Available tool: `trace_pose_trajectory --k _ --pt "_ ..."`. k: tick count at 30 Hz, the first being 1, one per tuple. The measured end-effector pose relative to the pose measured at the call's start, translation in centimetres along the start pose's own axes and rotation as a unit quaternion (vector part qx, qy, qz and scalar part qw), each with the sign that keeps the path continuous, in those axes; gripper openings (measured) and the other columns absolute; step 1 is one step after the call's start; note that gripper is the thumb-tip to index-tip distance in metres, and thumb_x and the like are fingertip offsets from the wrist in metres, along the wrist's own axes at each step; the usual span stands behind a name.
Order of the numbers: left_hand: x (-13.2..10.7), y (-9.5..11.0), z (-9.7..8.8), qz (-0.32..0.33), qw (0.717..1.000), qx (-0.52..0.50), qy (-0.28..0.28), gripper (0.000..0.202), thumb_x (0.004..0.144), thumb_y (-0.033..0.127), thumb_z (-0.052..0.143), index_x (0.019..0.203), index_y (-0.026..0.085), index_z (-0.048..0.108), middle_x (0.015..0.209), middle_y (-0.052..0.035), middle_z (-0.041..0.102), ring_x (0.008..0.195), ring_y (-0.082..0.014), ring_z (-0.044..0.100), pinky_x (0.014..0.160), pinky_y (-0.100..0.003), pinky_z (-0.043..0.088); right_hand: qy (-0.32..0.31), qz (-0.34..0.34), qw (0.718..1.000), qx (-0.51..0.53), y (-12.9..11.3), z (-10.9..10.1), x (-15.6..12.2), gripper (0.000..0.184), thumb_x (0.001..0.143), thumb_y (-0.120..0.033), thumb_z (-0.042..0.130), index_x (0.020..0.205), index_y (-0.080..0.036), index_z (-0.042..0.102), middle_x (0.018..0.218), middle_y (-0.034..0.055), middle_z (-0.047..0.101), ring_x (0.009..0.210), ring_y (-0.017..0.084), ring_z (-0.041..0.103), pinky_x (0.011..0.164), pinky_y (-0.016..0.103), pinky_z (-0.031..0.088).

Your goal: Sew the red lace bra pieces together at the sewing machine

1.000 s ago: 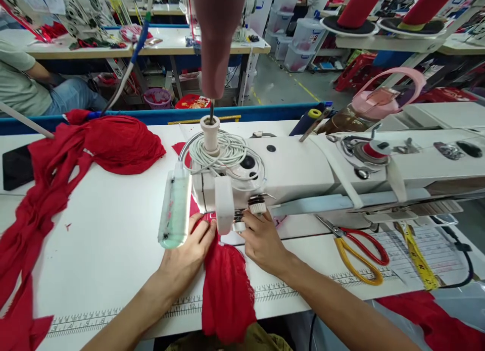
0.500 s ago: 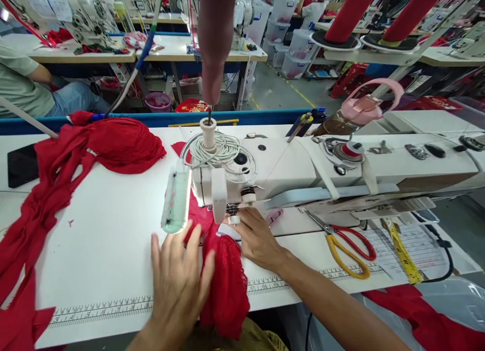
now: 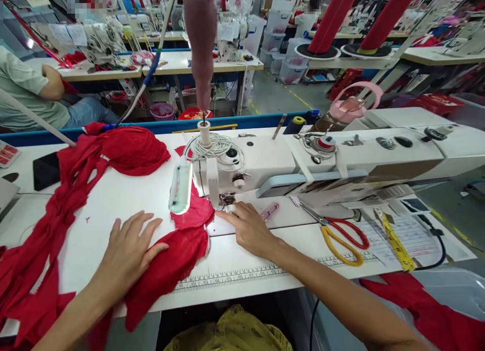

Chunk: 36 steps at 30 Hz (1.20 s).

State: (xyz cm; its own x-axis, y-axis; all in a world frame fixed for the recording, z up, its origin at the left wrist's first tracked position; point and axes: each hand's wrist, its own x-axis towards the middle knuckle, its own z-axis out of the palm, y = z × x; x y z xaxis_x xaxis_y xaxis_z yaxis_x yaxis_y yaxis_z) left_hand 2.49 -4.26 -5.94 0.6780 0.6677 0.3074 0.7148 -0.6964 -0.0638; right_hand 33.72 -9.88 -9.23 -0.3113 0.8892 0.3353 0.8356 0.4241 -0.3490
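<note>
My left hand (image 3: 131, 247) is open, its fingers spread over the white tabletop. Its thumb reaches onto a red fabric piece (image 3: 170, 260) that lies toward the table's front edge. That piece meets more red fabric (image 3: 193, 209) beside the presser foot of a white sewing machine (image 3: 261, 159). My right hand (image 3: 252, 230) rests on the machine bed, right of the foot, with one finger stretched out to the left near the fabric edge. Its other fingers are bent and partly hidden; I see nothing held. A lit lamp (image 3: 181, 187) hangs left of the needle area.
Long gathered red fabric (image 3: 64, 209) covers the left side near a dark phone (image 3: 45, 170). Scissors (image 3: 333, 230), a yellow tape measure (image 3: 396, 242) and a pink clipper (image 3: 270, 211) lie right. A clear bin (image 3: 447, 290) holds red cloth. A seated person (image 3: 49, 93) is across the aisle.
My left hand has moved left, away from the foot. The red fabric has swung from below the foot toward the left and spread flatter. My right hand stays by the foot.
</note>
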Motion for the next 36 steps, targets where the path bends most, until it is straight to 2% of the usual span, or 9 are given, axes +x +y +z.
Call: trace_pose_trajectory --k 4,9,12,15,19,24,27,30,36 --pt "2.1 4.1 -0.6 -0.045 0.99 -0.111 0.075 0.018 0.1 0.033 0.048 0.107 0.02 0.058 0.101 -0.0069 0.069 0.093 -0.0229 0.064 0.087 -0.038 0.046 -0.062 0.001 0.998 -0.024 -0.6 -0.8 0.7 0.07 0.072 0.008 0.045 0.135 -0.021 0.059 0.1 0.0087 0.057 0.095 0.023 0.046 0.081 0.036 0.035" --pt "4.5 7.8 0.5 -0.061 0.988 -0.138 0.045 0.023 0.094 0.026 0.054 0.114 0.019 0.059 0.106 -0.0082 0.066 0.1 -0.0249 0.06 0.086 -0.038 0.045 -0.078 -0.019 0.996 -0.047 -0.7 -1.1 1.2 0.061 0.072 0.006 0.051 0.126 -0.02 0.063 0.106 0.008 0.061 0.097 0.023 0.046 0.082 0.035 0.035" --pt "5.6 7.4 0.6 -0.03 0.994 -0.1 0.028 0.018 0.092 0.017 0.051 0.106 0.018 0.062 0.104 -0.0088 0.065 0.098 -0.0251 0.059 0.083 -0.039 0.045 -0.058 -0.045 0.995 -0.068 -0.6 -0.8 0.7 0.059 0.072 0.007 0.052 0.123 -0.02 0.063 0.108 0.0068 0.063 0.096 0.023 0.046 0.081 0.036 0.034" --pt "6.8 7.0 0.3 0.054 0.995 -0.063 0.05 0.024 0.092 0.005 0.042 0.095 0.017 0.063 0.101 -0.008 0.065 0.095 -0.0226 0.058 0.084 -0.037 0.044 -0.02 -0.07 0.992 -0.099 -0.5 -0.4 0.2 0.055 0.075 0.005 0.053 0.124 -0.019 0.062 0.107 0.0069 0.064 0.092 0.023 0.046 0.082 0.038 0.034" --pt "7.8 7.6 0.7 0.159 0.984 0.017 0.08 0.031 0.093 0.0 0.034 0.089 0.014 0.061 0.076 -0.0032 0.058 0.073 -0.0185 0.053 0.081 -0.036 0.044 0.022 -0.105 0.989 -0.106 -0.6 0.1 0.1 0.032 0.085 0.0 0.052 0.109 -0.015 0.067 0.097 0.0054 0.066 0.086 0.022 0.047 0.085 0.039 0.033" --pt "7.0 7.1 2.4 0.116 0.992 -0.057 0.013 0.019 0.1 0.015 0.043 0.095 0.014 0.061 0.078 -0.0034 0.058 0.069 -0.0178 0.051 0.061 -0.03 0.042 0.05 -0.123 0.987 -0.093 -0.7 -0.1 0.1 0.026 0.096 -0.004 0.043 0.103 -0.013 0.067 0.087 0.004 0.065 0.082 0.02 0.047 0.086 0.038 0.033" --pt "6.5 6.5 2.5 0.127 0.986 -0.096 0.045 0.017 0.098 0.011 0.047 0.104 0.014 0.062 0.092 -0.0076 0.063 0.086 -0.0207 0.057 0.075 -0.034 0.047 0.056 -0.124 0.987 -0.088 -0.8 -0.2 0.1 0.028 0.099 -0.005 0.041 0.107 -0.012 0.066 0.084 0.0038 0.065 0.08 0.019 0.047 0.086 0.038 0.033" --pt "6.5 6.7 2.1 0.201 0.974 -0.054 0.089 0.023 0.095 0.004 0.046 0.109 0.013 0.062 0.097 -0.0091 0.066 0.096 -0.0241 0.058 0.087 -0.043 0.047 0.059 -0.124 0.987 -0.086 -0.7 -0.2 0.1 0.027 0.099 -0.006 0.041 0.105 -0.013 0.067 0.083 0.0039 0.066 0.079 0.019 0.048 0.087 0.038 0.034" --pt "6.3 6.7 3.0 0.198 0.979 -0.02 0.053 0.024 0.098 0.006 0.04 0.104 0.013 0.062 0.083 -0.0071 0.063 0.068 -0.0182 0.053 0.063 -0.032 0.044 0.052 -0.108 0.99 -0.076 -0.7 -0.5 0.3 0.025 0.098 -0.007 0.043 0.105 -0.013 0.067 0.09 0.0069 0.069 0.088 0.021 0.051 0.086 0.038 0.036"
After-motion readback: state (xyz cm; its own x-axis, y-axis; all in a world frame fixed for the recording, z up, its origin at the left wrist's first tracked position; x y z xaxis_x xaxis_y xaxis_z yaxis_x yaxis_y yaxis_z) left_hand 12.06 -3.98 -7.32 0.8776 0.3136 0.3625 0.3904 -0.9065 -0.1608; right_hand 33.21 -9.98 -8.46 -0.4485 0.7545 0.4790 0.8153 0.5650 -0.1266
